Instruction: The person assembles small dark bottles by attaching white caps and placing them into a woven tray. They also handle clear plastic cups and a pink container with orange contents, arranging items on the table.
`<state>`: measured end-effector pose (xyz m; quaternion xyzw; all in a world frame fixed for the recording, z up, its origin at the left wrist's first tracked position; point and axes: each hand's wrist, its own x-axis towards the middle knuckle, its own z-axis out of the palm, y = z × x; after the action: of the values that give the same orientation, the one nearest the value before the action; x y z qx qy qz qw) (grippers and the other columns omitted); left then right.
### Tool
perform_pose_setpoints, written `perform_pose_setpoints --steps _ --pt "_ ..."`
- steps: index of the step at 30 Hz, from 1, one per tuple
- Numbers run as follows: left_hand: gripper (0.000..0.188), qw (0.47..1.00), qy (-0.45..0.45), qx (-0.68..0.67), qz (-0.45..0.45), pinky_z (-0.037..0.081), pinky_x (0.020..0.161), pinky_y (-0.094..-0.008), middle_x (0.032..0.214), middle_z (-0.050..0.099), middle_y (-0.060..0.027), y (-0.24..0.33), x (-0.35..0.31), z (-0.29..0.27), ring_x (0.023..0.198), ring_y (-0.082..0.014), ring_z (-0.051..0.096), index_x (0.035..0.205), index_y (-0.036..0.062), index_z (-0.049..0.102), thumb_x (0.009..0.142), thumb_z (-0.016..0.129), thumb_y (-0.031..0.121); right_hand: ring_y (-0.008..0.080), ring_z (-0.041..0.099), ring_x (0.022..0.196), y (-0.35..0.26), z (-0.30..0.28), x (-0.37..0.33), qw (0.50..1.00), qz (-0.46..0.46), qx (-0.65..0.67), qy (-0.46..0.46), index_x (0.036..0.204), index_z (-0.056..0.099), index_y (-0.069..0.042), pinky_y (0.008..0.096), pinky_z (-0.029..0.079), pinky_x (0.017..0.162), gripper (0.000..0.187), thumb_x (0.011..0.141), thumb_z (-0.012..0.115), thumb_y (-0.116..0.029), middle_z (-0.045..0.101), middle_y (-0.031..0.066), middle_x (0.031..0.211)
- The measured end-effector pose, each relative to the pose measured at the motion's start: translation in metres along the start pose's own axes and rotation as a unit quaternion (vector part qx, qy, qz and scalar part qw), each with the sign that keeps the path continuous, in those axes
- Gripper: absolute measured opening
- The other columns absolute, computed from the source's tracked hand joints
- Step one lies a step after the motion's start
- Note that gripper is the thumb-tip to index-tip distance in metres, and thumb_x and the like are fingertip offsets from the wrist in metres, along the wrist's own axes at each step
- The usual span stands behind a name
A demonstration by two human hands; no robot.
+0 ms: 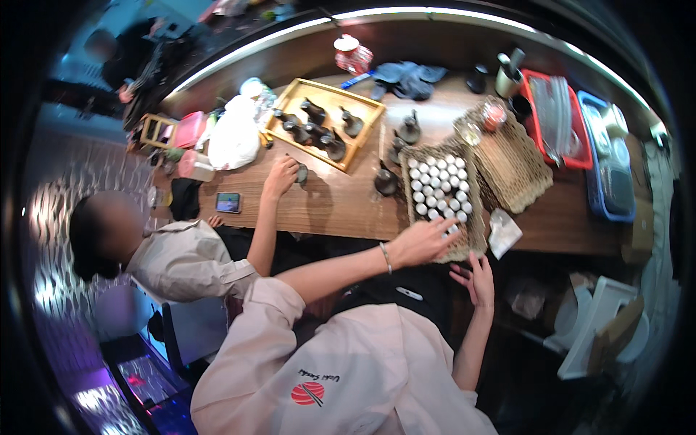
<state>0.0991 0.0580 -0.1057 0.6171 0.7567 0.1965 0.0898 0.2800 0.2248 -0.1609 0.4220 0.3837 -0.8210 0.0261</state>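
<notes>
A woven basket (470, 243) in front of me holds many small white round-topped pieces (435, 178) standing close together. My left hand (424, 241), a bracelet at its wrist, reaches over the basket's near part. Its fingertips are bent down around one white-topped piece, partly hidden by the fingers. My right hand (475, 281) is at the basket's near right corner, fingers apart and holding nothing; its fingertips are at or just touching the rim. Left of the basket stand a dark small pitcher (386, 180) and two more dark pitchers (409, 129) behind it.
A wooden tray (366, 101) of dark pitchers is farther left. A co-worker's hand (284, 174) touches another small pitcher beside it. Right are a second woven basket (518, 163), a red bin (580, 148), a blue bin (612, 210) and a crumpled white tissue (504, 233). A phone (228, 202) lies left.
</notes>
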Motion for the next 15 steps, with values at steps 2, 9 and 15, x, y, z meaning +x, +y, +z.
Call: perform_pose_setpoints --steps 2,9,15 --pt "0.049 0.998 0.053 -0.027 -0.033 0.057 0.088 -0.0406 0.138 0.054 -0.0152 0.004 -0.011 -0.014 0.119 -0.033 0.058 0.135 0.0071 0.055 0.093 0.07 0.027 0.0296 0.069 0.098 0.008 0.008 0.004 0.999 -0.029 -0.005 -0.015 0.143 0.042 -0.011 0.0459 0.064 0.083 0.046 0.106 0.062 -0.028 0.059 0.0128 0.131" --pt "0.043 0.969 0.137 -0.088 -0.188 0.058 0.088 -0.0428 0.133 0.059 -0.0147 0.003 -0.055 -0.042 0.113 -0.0333 0.064 0.133 0.0074 0.059 0.096 0.069 0.027 0.0296 0.072 0.099 0.02 0.012 0.031 0.996 -0.039 0.037 -0.065 0.14 0.048 -0.002 0.0458 0.065 0.082 0.045 0.096 0.054 -0.004 0.065 0.0144 0.125" --pt "0.038 0.941 0.233 -0.082 -0.231 0.055 0.095 -0.0429 0.127 0.063 -0.0152 -0.008 -0.086 -0.043 0.113 -0.0352 0.065 0.126 0.0052 0.063 0.094 0.071 0.024 0.0323 0.073 0.105 0.02 -0.001 0.03 0.995 -0.07 0.066 -0.037 0.137 0.051 0.006 0.0472 0.065 0.085 0.047 0.091 0.053 0.0 0.067 0.0185 0.126"
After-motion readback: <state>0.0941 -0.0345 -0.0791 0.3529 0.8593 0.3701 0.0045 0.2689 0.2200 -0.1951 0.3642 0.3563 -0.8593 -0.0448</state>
